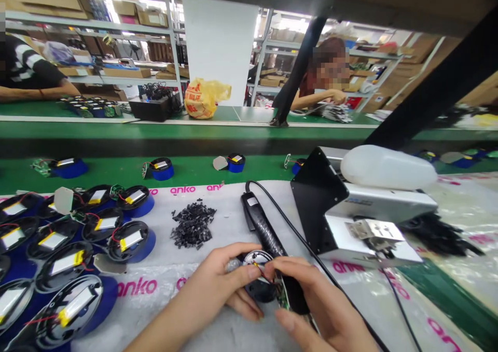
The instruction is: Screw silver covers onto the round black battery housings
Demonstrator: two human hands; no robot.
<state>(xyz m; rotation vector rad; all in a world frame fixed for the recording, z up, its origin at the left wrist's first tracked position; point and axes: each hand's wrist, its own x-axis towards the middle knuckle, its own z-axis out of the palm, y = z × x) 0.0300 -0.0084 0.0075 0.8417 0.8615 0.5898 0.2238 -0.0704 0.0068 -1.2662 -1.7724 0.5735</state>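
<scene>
My left hand [218,284] curls around a small round black unit [260,284] with red wires and a yellow-taped battery, thumb pressed on its top. My right hand [319,310] pinches the unit's green circuit board [283,297] at the right edge, fingers closed. A black soldering iron [268,238] lies on the white sheet just behind both hands, its handle running under my right fingers and its cable trailing away to the right.
Several open blue-and-black units with batteries [78,238] crowd the left. A pile of small black parts [192,226] lies ahead. A grey machine [365,212] with a white bottle [387,168] stands right. Beyond runs a green conveyor [187,168] with units; other people work at the far bench.
</scene>
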